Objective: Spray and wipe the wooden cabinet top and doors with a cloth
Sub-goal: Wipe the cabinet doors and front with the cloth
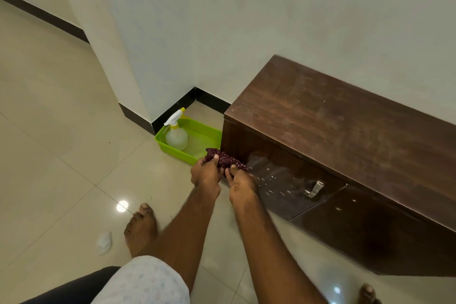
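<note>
Maroon cloth [225, 160]: soft, light, bunched. Both hands are gripping it in front of the cabinet's [345, 121] near door [283, 180], at that door's left edge, just above the floor [61, 131]. Left hand [206, 173]: fingers are curling shut on the cloth's left end. Right hand [240, 186]: fingers are pinching its right end, close to the wet patch.

Handling, as judged: the cloth is looking limp and easily folded, with no stiffness to push against; it is best taken as a wad in the palm, with a flat pad of fabric facing the wood, so the fingers are pressing through it rather than dragging loose ends. It is likely growing damp and slightly heavier as it takes up spray.

Door: dark glossy wood, spray droplets and a wet smear showing left of the metal handle [314, 189]; likely slick while wet. Top: brown wood, dull and streaked, no droplets visible.

Tray [170, 143]: green plastic, slotted sides, sitting on the floor in the wall corner, just beside the cabinet's left end. Contents: one spray bottle [176, 134], translucent, white trigger, yellow collar, standing upright at the tray's left side. Rest of tray is holding nothing visible.
</note>
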